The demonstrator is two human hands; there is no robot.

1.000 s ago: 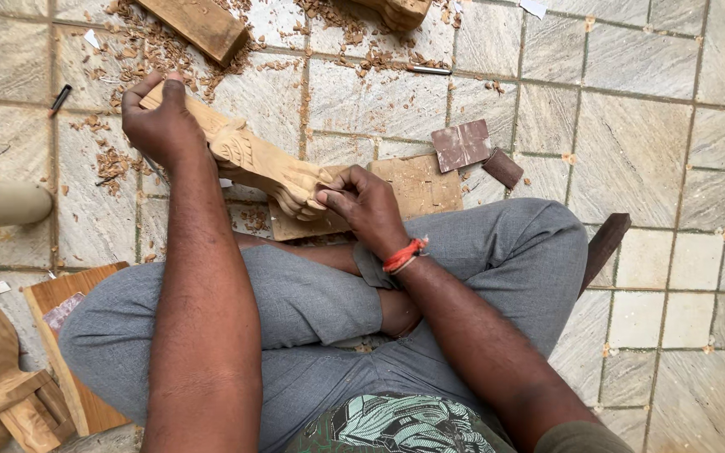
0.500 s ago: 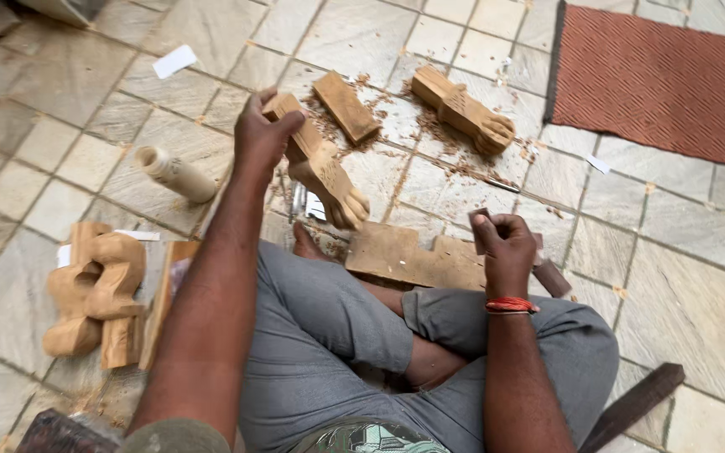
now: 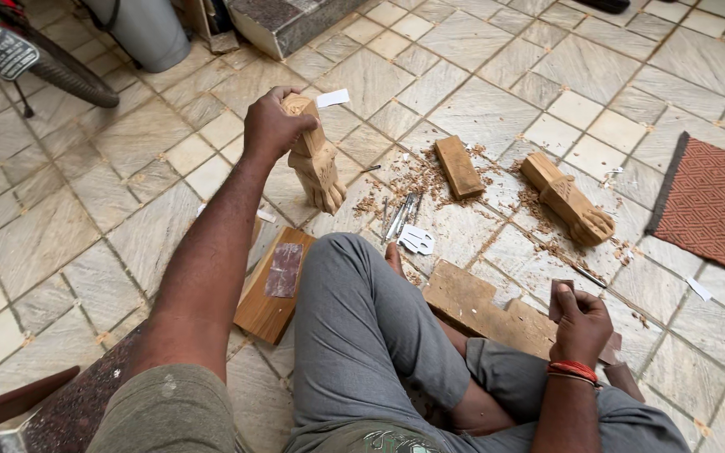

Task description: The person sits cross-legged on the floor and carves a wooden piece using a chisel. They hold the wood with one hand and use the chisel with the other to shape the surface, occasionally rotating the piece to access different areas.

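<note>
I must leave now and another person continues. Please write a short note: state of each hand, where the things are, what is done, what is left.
Left hand: grip closed on the top of the carved wooden leg, lifted, paw end down.
Right hand: grip closed on a small dark sandpaper piece, above the wooden plank.
Second carved leg and a short block lie among wood shavings; metal tools lie in front of the knee.
Done: carving looks complete.
Left: probably smoothing the held leg.

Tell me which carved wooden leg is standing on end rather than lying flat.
The leg in the left hand, paw end down on the tiles. The other leg lies flat among shavings, untouched.
</note>
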